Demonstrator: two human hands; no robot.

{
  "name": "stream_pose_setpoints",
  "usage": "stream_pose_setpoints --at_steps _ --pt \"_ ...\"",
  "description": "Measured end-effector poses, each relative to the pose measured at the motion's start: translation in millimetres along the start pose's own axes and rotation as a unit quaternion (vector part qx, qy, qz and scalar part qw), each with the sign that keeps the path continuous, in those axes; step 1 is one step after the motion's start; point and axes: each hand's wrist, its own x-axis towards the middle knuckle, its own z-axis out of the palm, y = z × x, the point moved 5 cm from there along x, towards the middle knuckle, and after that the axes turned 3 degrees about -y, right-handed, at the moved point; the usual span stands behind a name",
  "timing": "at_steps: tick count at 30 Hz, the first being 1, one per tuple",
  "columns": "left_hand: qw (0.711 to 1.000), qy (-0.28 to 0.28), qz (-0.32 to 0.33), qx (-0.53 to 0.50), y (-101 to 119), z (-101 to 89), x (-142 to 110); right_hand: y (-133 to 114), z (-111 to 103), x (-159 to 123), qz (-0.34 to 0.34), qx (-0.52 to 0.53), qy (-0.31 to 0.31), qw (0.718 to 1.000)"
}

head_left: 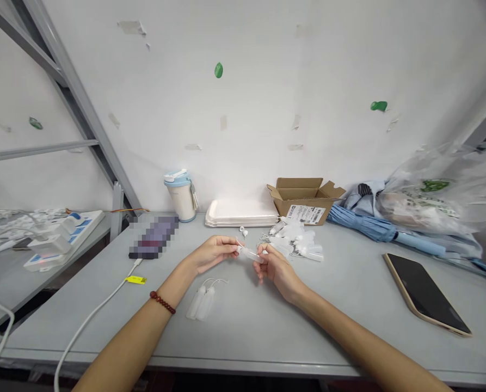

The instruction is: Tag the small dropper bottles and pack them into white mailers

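A small translucent plastic bottle point(250, 255) lies almost level between my hands, above the grey table. The fingertips of my left hand point(215, 253) pinch its left end, where a white tip or cap shows. My right hand point(276, 268) grips the other end between thumb and fingers. Two similar bottles with thin white cords point(201, 302) lie side by side below my left hand. A heap of more such bottles point(297, 238) lies beyond my right hand. Between that heap and my left hand sits a small white cap-like piece point(243, 231).
Along the wall stand a blue-lidded cup point(181, 197), a stack of white envelopes or trays point(243, 213) and an open cardboard box point(306, 201). A folded blue umbrella point(363, 223) and a phone point(426, 294) lie right. Left are a pixelated device point(153, 238) and white cable point(98, 310).
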Motion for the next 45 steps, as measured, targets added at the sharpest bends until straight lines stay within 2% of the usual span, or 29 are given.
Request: stream_pose_setpoints --at_steps 4,9,14,19,26,29,32,36,39,41,42,45 --pt "1.0 -0.012 0.012 0.009 1.1 4.5 -0.7 1.1 0.2 -0.5 0.014 0.012 0.012 1.0" --pt "0.998 0.011 0.022 0.051 1.0 7.1 -1.5 1.5 0.8 -1.0 0.034 0.016 0.023 0.999" --pt "0.997 0.032 0.026 0.072 1.1 8.0 -1.2 2.6 8.0 -5.9 0.065 0.032 -0.002 0.997" --pt "0.998 0.019 0.037 0.057 2.3 10.3 -1.2 3.7 11.9 -9.4 0.099 0.085 -0.023 0.991" --pt "0.998 0.03 0.036 0.041 4.6 15.7 -2.2 0.6 8.1 -7.0 0.105 0.121 -0.014 0.987" --pt "0.999 0.033 0.027 0.023 1.9 17.7 -1.4 0.1 8.4 -7.2 0.104 0.117 -0.016 0.988" --pt "0.998 0.025 0.009 0.048 -1.1 18.2 -2.0 1.3 9.0 -7.9 0.101 0.099 -0.017 0.99" --pt "0.994 0.027 0.014 0.106 1.9 17.6 -4.2 1.2 8.2 -7.7 0.082 0.049 -0.005 0.995" --pt "0.994 0.05 0.021 0.096 5.0 16.8 -4.5 -4.2 3.5 -6.6 0.046 -0.003 0.018 0.999" --pt "0.995 0.061 0.026 0.071 5.8 17.1 -4.0 -12.4 -2.0 -6.2 -0.014 -0.112 0.04 0.993" --pt "0.996 0.061 0.03 0.061 5.8 17.7 -3.6 -17.9 -4.6 -6.7 -0.057 -0.193 0.055 0.978" --pt "0.996 0.066 0.039 0.049 5.1 19.0 -3.0 -28.9 -7.3 -10.4 -0.165 -0.411 0.094 0.892"
